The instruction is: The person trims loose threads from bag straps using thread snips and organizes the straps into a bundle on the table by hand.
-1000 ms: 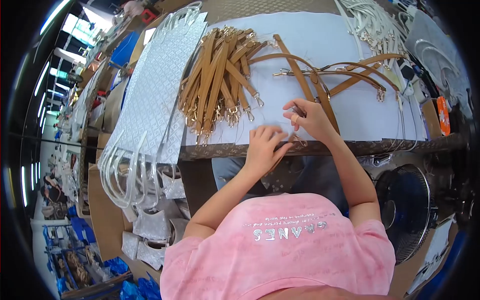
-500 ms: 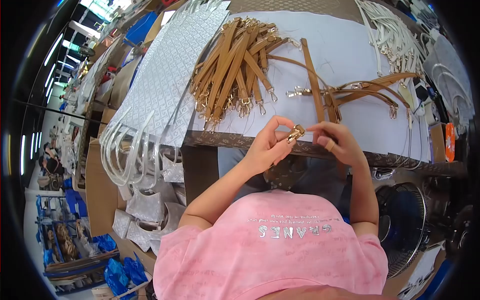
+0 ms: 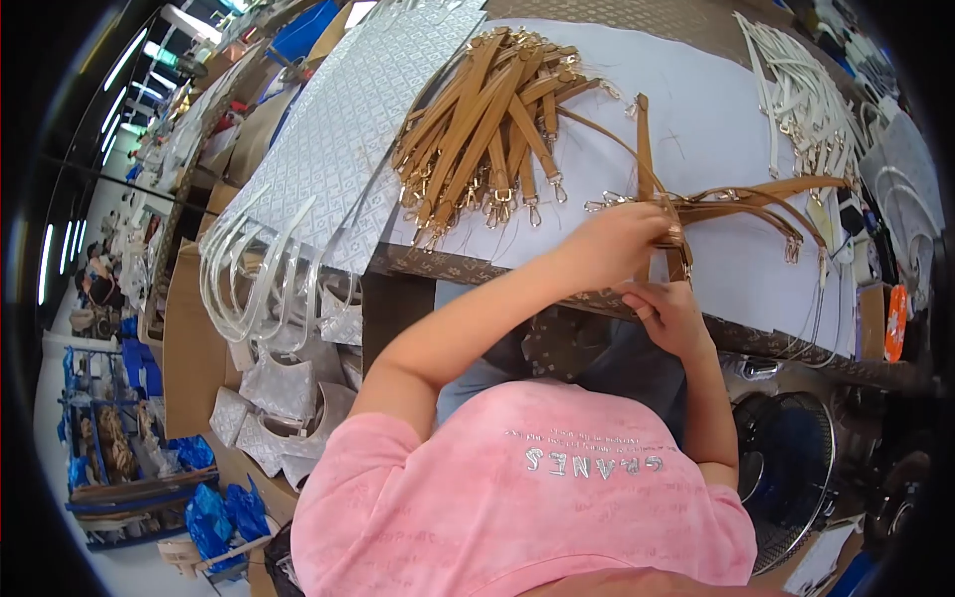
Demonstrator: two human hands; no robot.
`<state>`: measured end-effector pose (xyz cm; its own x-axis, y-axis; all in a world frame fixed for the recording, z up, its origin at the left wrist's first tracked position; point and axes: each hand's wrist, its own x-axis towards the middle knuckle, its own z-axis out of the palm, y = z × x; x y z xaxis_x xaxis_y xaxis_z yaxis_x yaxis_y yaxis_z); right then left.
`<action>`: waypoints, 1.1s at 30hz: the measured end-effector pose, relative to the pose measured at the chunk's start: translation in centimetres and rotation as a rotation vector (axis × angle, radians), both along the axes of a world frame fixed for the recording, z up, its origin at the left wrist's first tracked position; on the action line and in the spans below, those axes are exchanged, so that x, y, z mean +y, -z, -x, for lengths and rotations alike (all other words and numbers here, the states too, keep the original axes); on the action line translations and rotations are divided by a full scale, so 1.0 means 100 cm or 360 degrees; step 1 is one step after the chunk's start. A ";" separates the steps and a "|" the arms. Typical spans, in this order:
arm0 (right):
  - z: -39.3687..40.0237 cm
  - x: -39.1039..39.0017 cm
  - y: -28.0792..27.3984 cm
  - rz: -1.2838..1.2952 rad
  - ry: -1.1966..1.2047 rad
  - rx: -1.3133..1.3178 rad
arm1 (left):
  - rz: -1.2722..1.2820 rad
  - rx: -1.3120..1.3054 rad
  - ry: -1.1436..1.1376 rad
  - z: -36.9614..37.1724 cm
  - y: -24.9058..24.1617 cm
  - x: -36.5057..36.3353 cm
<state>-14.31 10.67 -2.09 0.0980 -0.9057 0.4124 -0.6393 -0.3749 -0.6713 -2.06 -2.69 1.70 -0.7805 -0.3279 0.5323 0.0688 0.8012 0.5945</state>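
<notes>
Many tan leather straps with gold-coloured clasps (image 3: 492, 124) lie heaped; a few crossed tan straps (image 3: 766, 192) lie apart, by your hands. Which are finished, and how many remain, cannot be told. Your left hand (image 3: 625, 241) bends its grip over the crossing; your right hand (image 3: 674, 316) is curled just beside, and you cannot tell what either pinches. Silver patterned sheets (image 3: 333, 129) share the white-covered surface (image 3: 597, 55); a round black fan (image 3: 791, 468) stands below.

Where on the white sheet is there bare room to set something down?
The widest patch lies between the brown strap pile and the white straps, barring loose threads. A smaller one lies right of the right hand, nearer than the spread brown straps. Around the left hand, straps and clips crowd it.
</notes>
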 end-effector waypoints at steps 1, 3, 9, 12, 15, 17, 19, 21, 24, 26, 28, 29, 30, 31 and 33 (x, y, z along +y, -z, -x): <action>0.000 -0.001 -0.002 0.0006 -0.0023 0.0014 | 0.0157 -0.0261 0.0244 0.020 0.000 -0.010; 0.000 -0.002 -0.005 0.0103 -0.0027 0.0238 | 0.0312 -0.0516 0.0472 0.044 0.009 -0.018; -0.003 0.018 -0.019 -0.0239 0.0038 0.0365 | 0.0832 -0.0631 0.0796 0.075 0.025 -0.019; -0.017 0.029 -0.047 -0.0393 -0.0062 0.0053 | 0.0362 -0.0392 0.0637 0.085 0.010 -0.033; -0.023 0.030 -0.056 -0.0516 -0.0062 -0.0039 | -0.0076 -0.0158 0.0473 0.094 -0.042 -0.061; -0.017 0.033 -0.057 -0.0569 -0.0017 -0.0067 | -0.0480 0.0066 0.0354 0.097 -0.071 -0.085; -0.012 0.026 -0.039 -0.0429 0.0010 -0.0096 | -0.0436 0.0344 0.0190 0.096 -0.093 -0.110; -0.007 0.019 -0.039 -0.0318 0.0012 -0.0112 | -0.0299 0.0509 0.0089 0.087 -0.116 -0.119; 0.008 0.016 -0.054 -0.0568 0.0098 -0.0501 | 0.0035 0.0792 -0.0039 0.069 -0.151 -0.124; 0.021 0.008 -0.061 -0.0395 0.0138 -0.0594 | -0.0126 0.0430 -0.0176 0.059 -0.171 -0.130; 0.028 -0.007 -0.078 -0.0027 0.0249 -0.0903 | -0.0182 0.0248 -0.0227 0.061 -0.184 -0.124; 0.026 -0.017 -0.092 0.0203 0.0322 -0.1116 | -0.0079 0.0249 -0.0234 0.060 -0.183 -0.116; 0.023 -0.033 -0.110 0.0385 0.0388 -0.1357 | 0.0022 0.0248 -0.0240 0.059 -0.181 -0.107; 0.021 -0.051 -0.125 0.0567 0.0451 -0.1598 | 0.0119 0.0246 -0.0247 0.061 -0.179 -0.101; 0.024 -0.081 -0.146 0.0436 0.0330 -0.1726 | 0.0263 0.0292 -0.0187 0.065 -0.172 -0.100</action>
